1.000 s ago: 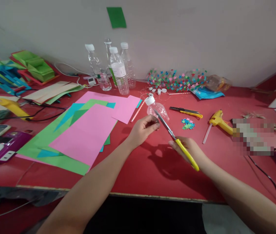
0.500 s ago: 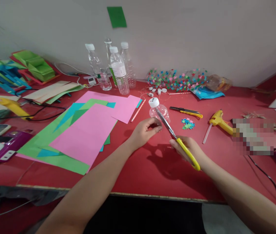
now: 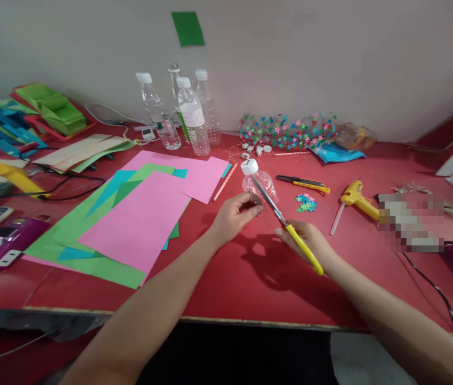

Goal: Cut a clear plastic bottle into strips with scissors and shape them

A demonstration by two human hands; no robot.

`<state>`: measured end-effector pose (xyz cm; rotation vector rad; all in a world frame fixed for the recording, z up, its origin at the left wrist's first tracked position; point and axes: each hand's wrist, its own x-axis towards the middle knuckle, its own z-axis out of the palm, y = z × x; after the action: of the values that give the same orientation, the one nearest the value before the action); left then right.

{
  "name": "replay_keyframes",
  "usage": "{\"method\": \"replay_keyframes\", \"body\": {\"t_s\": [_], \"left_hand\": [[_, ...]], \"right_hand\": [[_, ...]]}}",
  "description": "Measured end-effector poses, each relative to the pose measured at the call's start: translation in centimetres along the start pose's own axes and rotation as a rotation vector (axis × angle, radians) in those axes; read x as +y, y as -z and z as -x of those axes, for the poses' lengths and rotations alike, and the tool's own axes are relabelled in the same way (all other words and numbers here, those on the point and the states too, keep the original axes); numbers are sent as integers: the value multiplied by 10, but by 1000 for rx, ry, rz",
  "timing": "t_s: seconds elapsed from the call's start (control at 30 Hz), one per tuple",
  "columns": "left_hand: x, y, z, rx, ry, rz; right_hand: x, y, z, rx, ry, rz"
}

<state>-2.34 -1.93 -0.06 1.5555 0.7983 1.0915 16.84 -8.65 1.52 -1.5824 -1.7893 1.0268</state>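
Note:
My right hand [image 3: 309, 238] grips a pair of scissors [image 3: 286, 222] with yellow handles. Its blades point up and left, apparently together, and cross in front of a clear plastic bottle top [image 3: 264, 184] with a white cap. My left hand [image 3: 237, 213] is just left of the blade tips, thumb and fingers curled towards each other in a pinch. Whatever sits between those fingertips is too small to make out. Right of the bottle top lie a utility knife [image 3: 304, 183] and a small pile of star cutouts [image 3: 305, 202].
Coloured paper sheets [image 3: 138, 219] cover the table's left part. Several plastic bottles [image 3: 194, 120] stand by the wall, beside a star-covered clear piece [image 3: 286, 131]. A yellow glue gun [image 3: 358, 200] lies at right, and a striped pencil [image 3: 225, 182] near the paper. Cords run at both sides.
The whole view has shifted slightly, so things appear a little further left. Both hands keep nearly the same pose, and the scissors stay in my right hand.

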Motion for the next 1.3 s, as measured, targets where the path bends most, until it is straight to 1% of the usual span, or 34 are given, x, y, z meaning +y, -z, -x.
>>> {"method": "replay_keyframes", "body": {"t_s": [0.1, 0.23, 0.47, 0.7, 0.9, 1.03, 1.17, 1.3], "left_hand": [[-1, -1, 0, -3, 14, 69], [0, -3, 0, 6, 9, 122], [7, 0, 1, 52, -39, 179], [0, -3, 0, 73, -57, 238], [4, -1, 0, 59, -63, 128], [5, 0, 1, 70, -52, 20], [4, -3, 2, 90, -67, -12], [5, -6, 3, 73, -60, 5]], "right_hand": [[3, 1, 1, -53, -23, -33], [6, 3, 3, -119, -16, -55], [4, 4, 2, -98, 4, 24], [3, -3, 5, -94, -34, -76], [4, -2, 3, -43, -25, 13], [4, 2, 1, -47, -19, 90], [3, 2, 2, -65, -42, 34], [5, -3, 3, -64, -64, -44]]}}
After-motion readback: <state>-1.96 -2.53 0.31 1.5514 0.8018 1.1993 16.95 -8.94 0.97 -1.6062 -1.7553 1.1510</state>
